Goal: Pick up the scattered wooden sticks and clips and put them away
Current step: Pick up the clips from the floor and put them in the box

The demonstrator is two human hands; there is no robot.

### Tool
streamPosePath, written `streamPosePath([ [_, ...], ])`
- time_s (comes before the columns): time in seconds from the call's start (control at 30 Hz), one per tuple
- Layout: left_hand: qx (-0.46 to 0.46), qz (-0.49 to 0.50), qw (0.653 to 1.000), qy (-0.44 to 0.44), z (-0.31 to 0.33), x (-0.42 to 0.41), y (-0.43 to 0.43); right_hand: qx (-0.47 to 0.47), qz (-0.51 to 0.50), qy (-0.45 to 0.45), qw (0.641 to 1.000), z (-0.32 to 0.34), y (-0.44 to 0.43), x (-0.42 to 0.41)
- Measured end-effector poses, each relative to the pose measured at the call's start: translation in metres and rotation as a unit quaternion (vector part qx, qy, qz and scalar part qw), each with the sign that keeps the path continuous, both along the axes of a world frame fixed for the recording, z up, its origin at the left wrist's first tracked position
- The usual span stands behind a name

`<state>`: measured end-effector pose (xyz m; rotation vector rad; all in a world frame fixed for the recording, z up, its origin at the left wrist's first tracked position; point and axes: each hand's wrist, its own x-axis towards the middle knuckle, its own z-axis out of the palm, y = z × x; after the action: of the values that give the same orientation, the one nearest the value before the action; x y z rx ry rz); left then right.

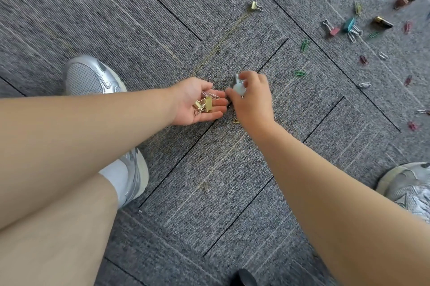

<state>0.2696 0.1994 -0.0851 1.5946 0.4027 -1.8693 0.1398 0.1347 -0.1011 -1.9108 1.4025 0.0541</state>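
Left hand point(197, 102): centre frame, palm up, fingers relaxed, cupping yellow clips point(206, 105) like a tray.
Right hand point(253, 99): pinches pale clip point(237, 87) just beside, ready to drop in.

Left hand point(197, 101) lies palm-up, cupped; right hand point(254, 97) palm-down, fingers point(247, 75) pinching.

The carpet point(162, 18) is flecked grey, crossed by thin black lines and faint tan stripes. The gold-yellow binder clips point(207, 104) lie in the left hand point(186, 111); the right hand point(253, 101) pinches a pale mint clip point(238, 87). Scattered: green paper clips point(304, 45), a teal binder clip point(349, 24), a pink binder clip point(334, 30). The shoe point(88, 76) is silver, the sock point(116, 176) white.
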Motion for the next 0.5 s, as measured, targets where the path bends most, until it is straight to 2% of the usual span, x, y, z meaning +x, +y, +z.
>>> streamPosePath([
  [0.07, 0.004, -0.004, 1.0, -0.002, -0.001, 0.001, 0.002, 0.007, 0.04, 0.031, 0.999, -0.005, -0.002, 0.007],
  [0.17, 0.008, 0.0, 1.0, -0.002, -0.004, 0.004, 0.004, 0.013, -0.015, 0.018, 1.0, -0.006, -0.006, 0.01],
  [0.23, 0.008, 0.014, 1.0, 0.003, -0.004, 0.005, 0.004, 0.003, -0.05, -0.03, 0.998, 0.002, -0.003, 0.012],
  [0.37, -0.004, 0.071, 0.997, 0.016, -0.003, 0.006, 0.002, -0.031, 0.084, -0.141, 0.986, 0.027, 0.022, 0.011],
  [0.4, -0.013, 0.09, 0.995, 0.042, -0.002, 0.006, 0.002, -0.039, 0.083, -0.152, 0.984, 0.029, 0.026, 0.007],
  [0.5, -0.027, 0.115, 0.991, 0.064, 0.001, 0.006, 0.003, -0.064, -0.06, -0.118, 0.989, 0.021, 0.022, -0.017],
])
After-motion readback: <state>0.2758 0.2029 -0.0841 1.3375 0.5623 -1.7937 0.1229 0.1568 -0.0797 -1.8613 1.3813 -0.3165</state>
